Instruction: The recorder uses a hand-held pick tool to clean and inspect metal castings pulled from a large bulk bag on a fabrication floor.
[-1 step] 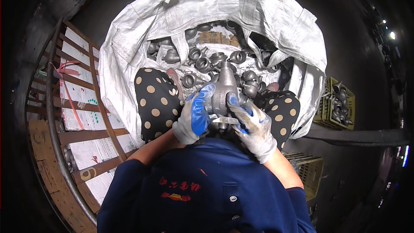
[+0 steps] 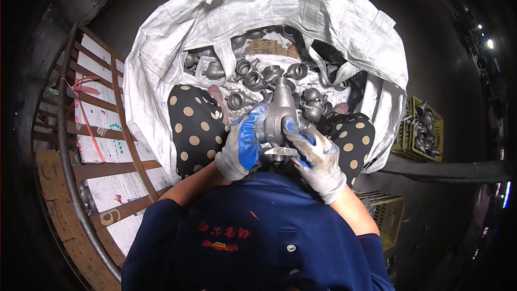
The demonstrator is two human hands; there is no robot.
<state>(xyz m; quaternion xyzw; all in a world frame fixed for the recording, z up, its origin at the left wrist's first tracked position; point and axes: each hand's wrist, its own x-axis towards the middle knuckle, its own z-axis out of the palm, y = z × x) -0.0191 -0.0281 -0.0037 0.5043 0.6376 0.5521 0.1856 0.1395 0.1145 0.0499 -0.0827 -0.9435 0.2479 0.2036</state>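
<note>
A grey tapered metal casting is between my gloved hands, its narrow end pointing away from me and its wider body nearer. My left hand, in a white glove with a blue palm, curls round the casting's left side. On the right side, my right hand, gloved alike, presses its thumb against the body. A flat, pale metal strip juts leftward from the right hand's fingers, across the near end of the casting. Its other end is hidden in that hand. Several ring-ended grey castings lie loose just beyond.
A large white woven sack with folded rim and straps surrounds the castings and my spread knees. To the left stands a rusty metal rack backed with cardboard. At the right are a yellow crate of castings and a second crate.
</note>
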